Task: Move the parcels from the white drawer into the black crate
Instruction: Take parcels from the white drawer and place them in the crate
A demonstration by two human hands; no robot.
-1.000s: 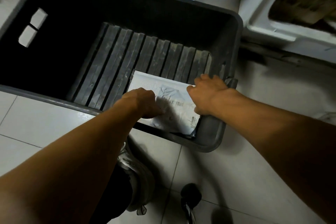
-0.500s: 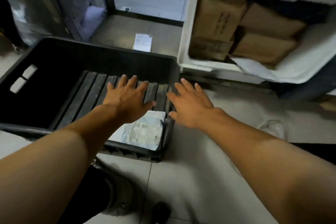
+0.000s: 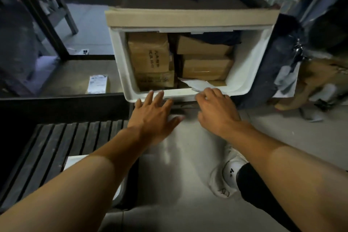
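Head view: white drawer [image 3: 244,73] stands pulled out, holding brown cardboard parcels [image 3: 150,56] packed side by side and a white flat parcel [image 3: 195,84] lying at its front edge. Left hand [image 3: 154,118] hovers before the drawer's front rim, fingers straight and spread apart, holding nothing. Right hand [image 3: 216,111] is at the front rim, fingers curled down on the white flat parcel; whether they pinch it cannot be told. Black crate [image 3: 75,107] sits on the floor left of the drawer, with one white parcel [image 3: 75,160] on its slatted bottom, partly hidden by the left forearm.
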